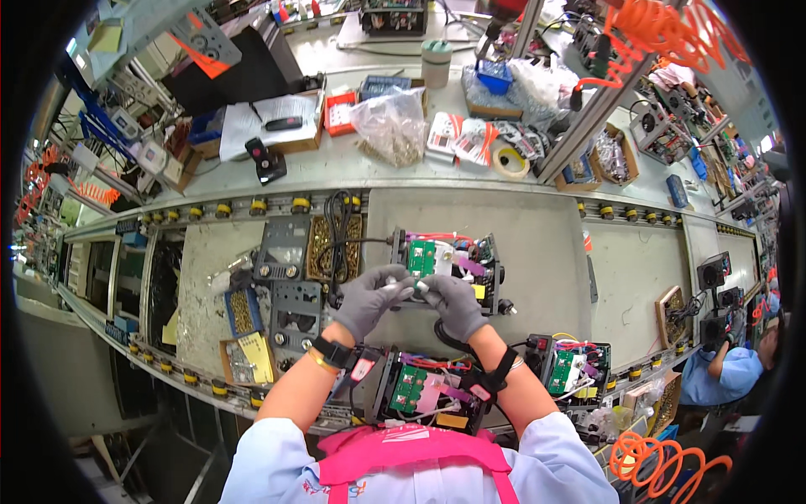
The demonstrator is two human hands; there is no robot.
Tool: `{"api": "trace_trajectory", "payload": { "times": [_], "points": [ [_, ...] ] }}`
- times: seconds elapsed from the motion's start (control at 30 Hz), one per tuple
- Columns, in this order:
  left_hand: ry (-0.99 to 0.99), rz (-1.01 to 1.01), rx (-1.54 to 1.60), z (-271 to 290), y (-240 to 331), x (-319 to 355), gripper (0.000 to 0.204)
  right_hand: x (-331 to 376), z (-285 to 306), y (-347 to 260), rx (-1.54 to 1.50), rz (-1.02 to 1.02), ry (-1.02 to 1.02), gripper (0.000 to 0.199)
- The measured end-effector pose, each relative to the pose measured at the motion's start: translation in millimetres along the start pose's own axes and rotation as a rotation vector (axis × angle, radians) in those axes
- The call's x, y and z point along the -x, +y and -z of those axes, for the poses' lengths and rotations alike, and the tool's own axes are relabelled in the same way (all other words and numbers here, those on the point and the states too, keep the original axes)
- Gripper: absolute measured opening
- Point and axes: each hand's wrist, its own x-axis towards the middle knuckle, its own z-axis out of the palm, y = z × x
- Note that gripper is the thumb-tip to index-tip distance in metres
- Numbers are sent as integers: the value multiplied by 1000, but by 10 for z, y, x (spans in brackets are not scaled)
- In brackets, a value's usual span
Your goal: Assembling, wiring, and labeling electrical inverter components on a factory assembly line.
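can't make out the small white part [417, 288] pinched between both gloved hands, fingers cover most of it

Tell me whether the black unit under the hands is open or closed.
Open: the black unit has no cover, and its green circuit board and coloured wires show.

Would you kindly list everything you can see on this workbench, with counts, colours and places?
open black unit: one, green board inside, under both hands
similar units: two, near edge
black front panels: three, left of hands
clear bag of parts: one, far shelf
tape roll: one, beige, far shelf
orange coiled hoses: two, top right and bottom right
co-worker's blue sleeve: one, far right
left hand: grey glove, pinching a small pale part
right hand: grey glove, on the same part
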Motion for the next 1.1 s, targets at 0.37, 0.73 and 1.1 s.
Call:
{"api": "trace_trajectory", "payload": {
  "times": [0.37,0.73,1.1],
  "points": [
    [-5,-101,-281,204,-144,-145,31,29,-27,-46,146,95,39,14],
    [6,-74,-322,148,-110,-116,26,12,-72,-71,262,80,84,13],
    [-87,-189,-497,165,-165,-119,25,14,-52,-57,241,82,21,15]
  ]
}}
